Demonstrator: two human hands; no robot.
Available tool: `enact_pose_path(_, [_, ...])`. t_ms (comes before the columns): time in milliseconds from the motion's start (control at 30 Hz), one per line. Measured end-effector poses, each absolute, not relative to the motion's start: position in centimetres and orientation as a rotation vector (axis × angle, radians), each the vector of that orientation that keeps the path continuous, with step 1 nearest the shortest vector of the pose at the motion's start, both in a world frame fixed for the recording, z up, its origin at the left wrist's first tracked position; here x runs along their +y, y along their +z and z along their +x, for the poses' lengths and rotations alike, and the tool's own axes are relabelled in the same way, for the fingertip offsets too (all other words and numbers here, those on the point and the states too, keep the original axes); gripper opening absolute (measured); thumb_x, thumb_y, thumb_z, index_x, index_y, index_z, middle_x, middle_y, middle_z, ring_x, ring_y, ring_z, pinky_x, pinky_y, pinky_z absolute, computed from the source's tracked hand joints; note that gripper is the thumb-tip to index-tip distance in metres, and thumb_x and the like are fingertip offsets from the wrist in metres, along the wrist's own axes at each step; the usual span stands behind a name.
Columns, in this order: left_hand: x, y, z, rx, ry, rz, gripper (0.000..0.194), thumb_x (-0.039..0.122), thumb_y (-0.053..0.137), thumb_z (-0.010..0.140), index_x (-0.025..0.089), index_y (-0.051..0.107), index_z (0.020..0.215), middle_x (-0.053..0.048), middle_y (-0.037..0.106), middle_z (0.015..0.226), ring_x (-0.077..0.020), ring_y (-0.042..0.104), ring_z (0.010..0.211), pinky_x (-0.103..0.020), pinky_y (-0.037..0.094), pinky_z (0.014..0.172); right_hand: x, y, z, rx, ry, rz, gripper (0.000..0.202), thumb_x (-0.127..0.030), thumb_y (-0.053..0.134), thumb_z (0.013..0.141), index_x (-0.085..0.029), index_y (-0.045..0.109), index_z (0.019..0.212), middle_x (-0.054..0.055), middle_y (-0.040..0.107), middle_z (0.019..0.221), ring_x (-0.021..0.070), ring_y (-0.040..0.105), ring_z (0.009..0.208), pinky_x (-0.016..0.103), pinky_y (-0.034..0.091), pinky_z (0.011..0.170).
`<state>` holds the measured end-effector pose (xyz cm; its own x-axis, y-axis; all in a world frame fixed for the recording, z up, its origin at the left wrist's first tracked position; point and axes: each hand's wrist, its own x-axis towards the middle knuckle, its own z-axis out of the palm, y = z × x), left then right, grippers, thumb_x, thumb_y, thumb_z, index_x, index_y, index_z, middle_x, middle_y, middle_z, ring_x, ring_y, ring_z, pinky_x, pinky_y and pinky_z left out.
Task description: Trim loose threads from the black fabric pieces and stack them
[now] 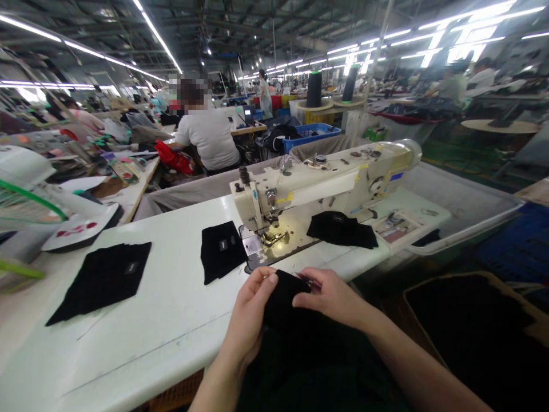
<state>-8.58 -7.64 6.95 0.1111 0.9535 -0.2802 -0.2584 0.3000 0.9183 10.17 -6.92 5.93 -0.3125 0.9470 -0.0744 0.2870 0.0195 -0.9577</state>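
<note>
At the table's front edge, below the sewing machine's needle area, I hold a black fabric piece (281, 303) up in front of me. My left hand (253, 303) is closed on its left edge, thumb on top. My right hand (328, 294) is curled at the piece's upper right, closed around small thread snips (315, 283) with a dark reddish handle, mostly covered by the fingers. The snips' tips point left, close to the fabric's top edge. The lower part of the fabric merges with my dark clothing, so its outline is hard to tell.
A sewing machine (309, 183) stands on the white table (171, 297). Black labelled pieces lie at far left (103, 280), left of the needle (223, 252) and under the arm (341, 229). Thread cones (314, 88) stand behind; a co-worker (208, 134) sits ahead.
</note>
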Motion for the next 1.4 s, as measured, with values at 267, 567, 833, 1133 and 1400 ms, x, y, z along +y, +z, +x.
enact_pose_path(267, [-5.8, 5.1, -8.3, 1.191, 1.282, 0.837, 0.028, 0.039, 0.073, 0.074, 0.017, 0.064, 0.089, 0.002, 0.065, 0.07, -0.0101, 0.058, 0.062, -0.019, 0.045, 0.059, -5.6, 5.1, 15.8, -1.596, 1.151, -1.502, 0.034, -0.053, 0.062, 0.079, -0.019, 0.067, 0.082, 0.0, 0.064, 0.072, 0.0179, 0.058, 0.068, 0.027, 0.043, 0.062])
enact_pose_path(567, [-4.3, 3.6, -10.7, 1.515, 1.213, 1.588, 0.013, 0.021, 0.06, 0.082, 0.019, 0.069, 0.091, -0.008, 0.071, 0.091, -0.0236, 0.066, 0.087, -0.041, 0.052, 0.083, 1.7, 7.1, 22.9, -1.589, 0.043, -1.837, 0.059, -0.074, 0.042, 0.073, -0.024, 0.069, 0.088, 0.013, 0.07, 0.104, 0.0322, 0.064, 0.09, 0.044, 0.047, 0.08])
enact_pose_path(833, [-1.6, 1.5, -18.4, 1.962, 1.245, 1.794, 0.008, 0.015, 0.068, 0.068, 0.02, 0.072, 0.072, -0.007, 0.067, 0.082, -0.0263, 0.062, 0.084, -0.044, 0.05, 0.084, -1.1, 3.4, 17.0, -1.633, 0.291, -1.559, 0.043, -0.058, 0.044, 0.087, -0.024, 0.069, 0.092, 0.007, 0.073, 0.102, 0.0268, 0.066, 0.098, 0.038, 0.049, 0.088])
enact_pose_path(1133, [-2.3, 2.9, -18.2, 1.964, 1.606, 1.644, 0.017, 0.028, 0.058, 0.084, 0.022, 0.074, 0.082, -0.008, 0.068, 0.1, -0.0243, 0.062, 0.099, -0.039, 0.048, 0.09, -3.8, 1.5, 8.4, -1.901, 0.555, -1.306, 0.034, -0.044, 0.039, 0.099, -0.023, 0.064, 0.092, 0.008, 0.069, 0.097, 0.023, 0.066, 0.094, 0.034, 0.05, 0.084])
enact_pose_path(1400, [-3.3, 2.3, -17.9, 1.884, 1.452, 1.412, 0.01, 0.027, 0.066, 0.075, 0.021, 0.074, 0.073, -0.006, 0.07, 0.084, -0.0243, 0.063, 0.084, -0.039, 0.047, 0.083, -3.4, -0.6, 7.9, -2.135, 0.234, -1.349, 0.032, -0.023, 0.04, 0.097, -0.015, 0.069, 0.106, 0.019, 0.063, 0.125, 0.0346, 0.058, 0.115, 0.057, 0.045, 0.098])
